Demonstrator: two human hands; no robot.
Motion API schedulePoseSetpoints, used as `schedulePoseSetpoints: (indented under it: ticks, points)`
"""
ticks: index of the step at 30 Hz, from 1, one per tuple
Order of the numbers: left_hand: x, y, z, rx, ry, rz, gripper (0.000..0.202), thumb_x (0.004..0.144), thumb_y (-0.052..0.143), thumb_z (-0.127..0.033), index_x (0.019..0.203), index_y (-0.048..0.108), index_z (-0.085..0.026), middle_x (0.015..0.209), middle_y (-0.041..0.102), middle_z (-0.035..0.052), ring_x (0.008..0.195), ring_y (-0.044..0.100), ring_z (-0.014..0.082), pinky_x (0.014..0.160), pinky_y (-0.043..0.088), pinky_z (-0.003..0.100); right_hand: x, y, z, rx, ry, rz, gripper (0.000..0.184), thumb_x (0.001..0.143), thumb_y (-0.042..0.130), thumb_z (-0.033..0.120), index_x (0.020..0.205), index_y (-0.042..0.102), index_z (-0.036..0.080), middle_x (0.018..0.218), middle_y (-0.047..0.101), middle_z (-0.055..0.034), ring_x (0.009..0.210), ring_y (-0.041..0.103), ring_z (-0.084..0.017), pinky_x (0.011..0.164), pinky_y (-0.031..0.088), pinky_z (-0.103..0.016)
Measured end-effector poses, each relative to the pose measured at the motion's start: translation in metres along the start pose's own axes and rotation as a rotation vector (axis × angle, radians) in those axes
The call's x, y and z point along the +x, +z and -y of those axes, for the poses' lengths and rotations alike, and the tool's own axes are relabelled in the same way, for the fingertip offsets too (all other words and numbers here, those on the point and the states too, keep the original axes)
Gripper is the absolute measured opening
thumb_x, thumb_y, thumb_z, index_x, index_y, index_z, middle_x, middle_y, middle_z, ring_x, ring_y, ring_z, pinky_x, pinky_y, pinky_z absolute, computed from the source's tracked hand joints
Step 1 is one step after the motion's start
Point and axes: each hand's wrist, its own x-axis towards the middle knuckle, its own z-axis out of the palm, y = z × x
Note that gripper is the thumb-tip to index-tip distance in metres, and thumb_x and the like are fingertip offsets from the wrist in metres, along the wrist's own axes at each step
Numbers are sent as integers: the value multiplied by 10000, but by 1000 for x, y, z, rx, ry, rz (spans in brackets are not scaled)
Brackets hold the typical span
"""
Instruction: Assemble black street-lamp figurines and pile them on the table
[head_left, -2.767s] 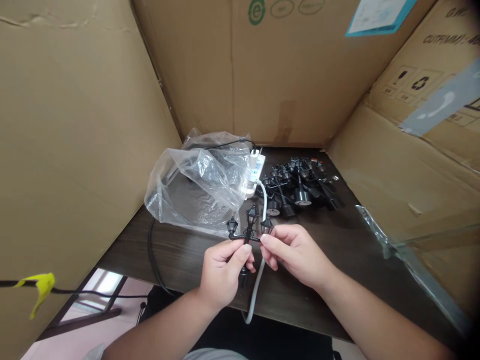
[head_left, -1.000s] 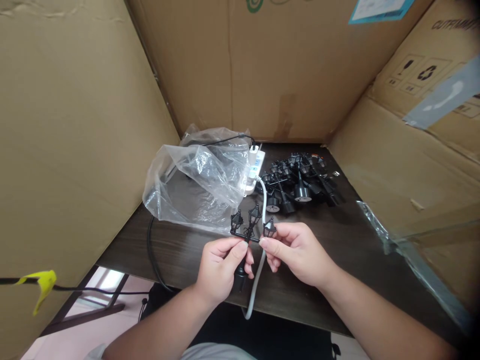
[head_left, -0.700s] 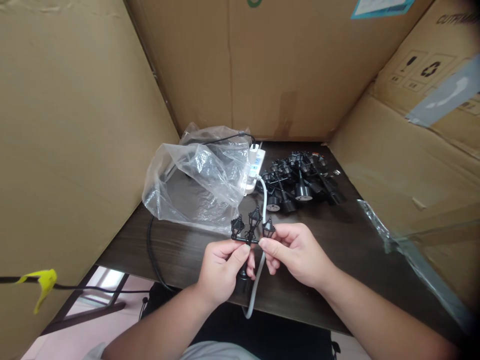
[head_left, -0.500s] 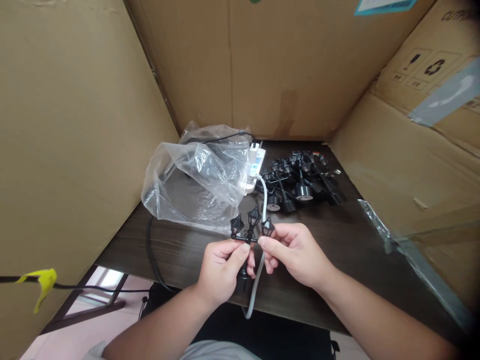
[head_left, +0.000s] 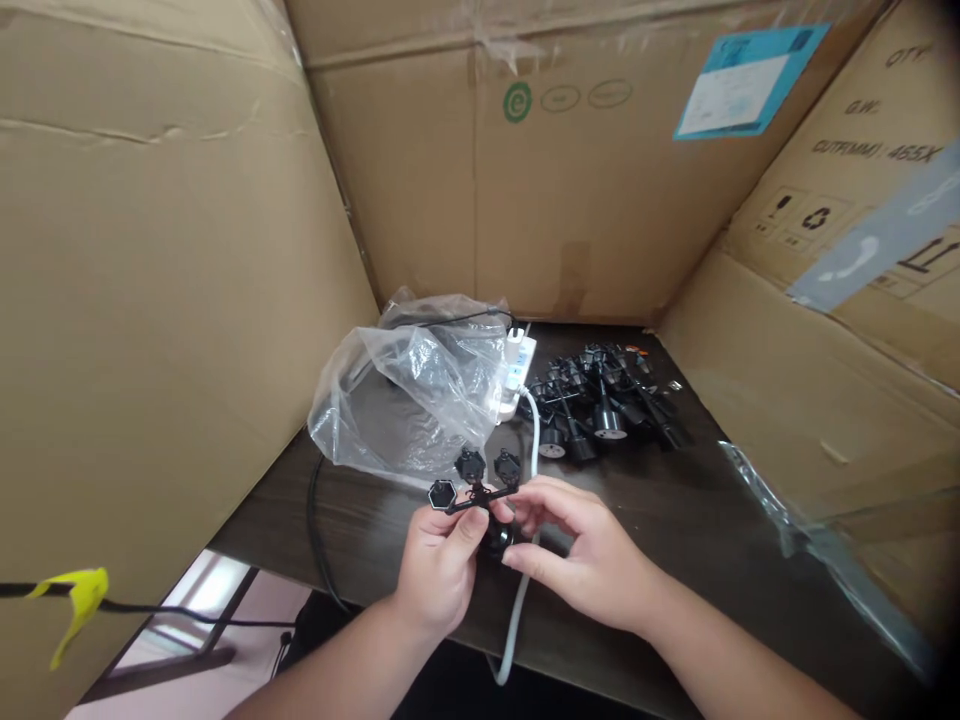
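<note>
A black miniature lamp post (head_left: 470, 466) with three small lanterns is pinched at its stem between the thumb and fingers of my left hand (head_left: 437, 568). It is tilted, and its tops lean toward the camera. One lantern, at the left, shows a pale hexagonal rim. The round base is partly hidden behind my fingers. Close to the lamp post's right side is my right hand (head_left: 600, 560), its thumb and fingers spread apart around the base. Whether a fingertip touches the post I cannot tell.
Several similar black lamp posts (head_left: 577, 400) lie heaped at the back right. A clear plastic bag (head_left: 405, 400) lies at the back left beside a white power strip (head_left: 517, 365). Its grey-white cable (head_left: 535, 430) runs under my right hand. Cardboard walls (head_left: 555, 220) surround the dark table (head_left: 645, 520).
The lamp post has turned and tipped toward the camera. My right hand has let go of its arm, and its fingers have spread. The view has tilted upward.
</note>
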Motion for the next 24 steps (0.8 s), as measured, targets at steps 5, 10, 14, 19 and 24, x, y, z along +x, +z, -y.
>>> schedulePoseSetpoints:
  ticks: [5,10,14,19,24]
  points:
    - [-3,-4,6,207,154,16,254,832,672,-400,829,759,-161,878,722,115,913,644,266,855,519,420,-2,-1,-2,-191,-144,111,305,752,764,288,1007,628,189,957,617,-85,848,585,-213,766,506,-338]
    - [-3,-2,-6,342,275,133,183,878,626,-307,869,768,-191,887,720,97,976,624,259,930,474,431,-3,0,-3,-219,-198,149,243,802,719,268,1020,636,202,988,629,-88,906,588,-225,816,499,-349]
    - [-4,-3,-10,411,310,196,189,900,588,-236,886,771,-191,884,721,94,998,618,259,963,453,440,-2,1,-2,-212,-223,146,197,805,706,224,989,637,211,986,655,-79,912,607,-221,818,506,-340]
    - [-6,-15,13,305,250,55,230,886,611,-221,1080,734,-205,1083,716,105,1081,627,261,1011,464,428,-3,2,1,-240,-329,1,368,767,681,157,1122,591,182,990,683,-92,890,652,-219,808,541,-338]
    - [-5,-21,26,197,89,-91,449,890,619,-251,1335,560,-263,1217,675,104,1152,619,237,1001,499,380,3,-18,-6,-426,-292,-388,268,834,599,207,1097,605,154,1009,698,-114,888,681,-215,784,563,-313]
